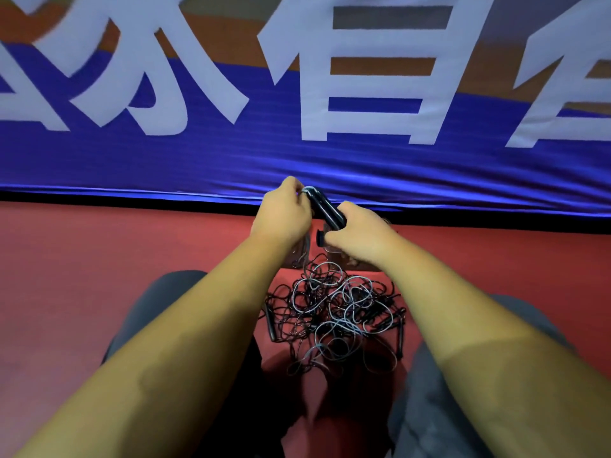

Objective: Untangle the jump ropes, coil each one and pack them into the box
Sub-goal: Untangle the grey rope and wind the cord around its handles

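A tangled heap of thin black and grey jump ropes [334, 312] lies on the red floor between my knees, with black handles [270, 325] sticking out at its edges. Above the heap my right hand [358, 236] grips a pair of black handles [325, 206] held together. My left hand [284, 213] pinches the grey cord at the handles' far tip. A clear plastic box [299, 254] stands on the floor just under my hands, mostly hidden by them.
A blue banner [297, 153] with large white characters hangs straight ahead, its lower edge meeting the red floor [99, 252]. My grey-trousered legs [158, 299] flank the rope heap on both sides.
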Demonstrator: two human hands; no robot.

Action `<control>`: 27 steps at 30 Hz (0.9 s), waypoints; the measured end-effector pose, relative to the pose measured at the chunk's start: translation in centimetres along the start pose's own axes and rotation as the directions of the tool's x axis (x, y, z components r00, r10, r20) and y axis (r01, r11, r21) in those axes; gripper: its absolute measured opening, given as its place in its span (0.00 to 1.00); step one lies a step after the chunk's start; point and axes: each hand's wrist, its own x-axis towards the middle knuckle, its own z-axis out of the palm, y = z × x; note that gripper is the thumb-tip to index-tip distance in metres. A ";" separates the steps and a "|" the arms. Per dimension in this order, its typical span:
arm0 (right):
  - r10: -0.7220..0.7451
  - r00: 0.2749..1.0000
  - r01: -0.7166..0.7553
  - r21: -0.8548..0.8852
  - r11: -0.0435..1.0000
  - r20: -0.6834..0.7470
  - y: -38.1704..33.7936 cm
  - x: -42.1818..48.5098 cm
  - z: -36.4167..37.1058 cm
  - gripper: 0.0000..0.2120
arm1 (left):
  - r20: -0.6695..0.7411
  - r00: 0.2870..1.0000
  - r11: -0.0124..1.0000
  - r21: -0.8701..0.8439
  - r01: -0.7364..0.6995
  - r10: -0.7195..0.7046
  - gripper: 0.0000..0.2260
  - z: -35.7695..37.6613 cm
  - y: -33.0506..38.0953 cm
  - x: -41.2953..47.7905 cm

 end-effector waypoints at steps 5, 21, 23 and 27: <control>-0.062 0.989 0.035 -0.187 0.982 -0.137 0.4 1.7 0.0 0.11 | -0.071 0.997 0.996 -0.088 0.005 -0.012 0.08 0.2 0.3 1.3; -0.069 0.992 0.087 0.184 0.979 -0.103 1.6 5.0 -2.6 0.06 | 0.380 0.920 0.771 -0.612 0.176 0.092 0.09 -2.2 0.7 5.3; -0.088 0.990 0.106 0.161 0.981 -0.115 1.7 5.2 -2.7 0.09 | 0.367 0.924 0.786 -0.600 0.150 0.104 0.10 -2.2 0.7 5.7; -0.097 0.985 0.115 0.124 0.986 -0.144 1.3 5.7 -2.3 0.11 | 0.385 0.920 0.751 -0.628 0.204 0.071 0.09 -2.0 1.2 6.0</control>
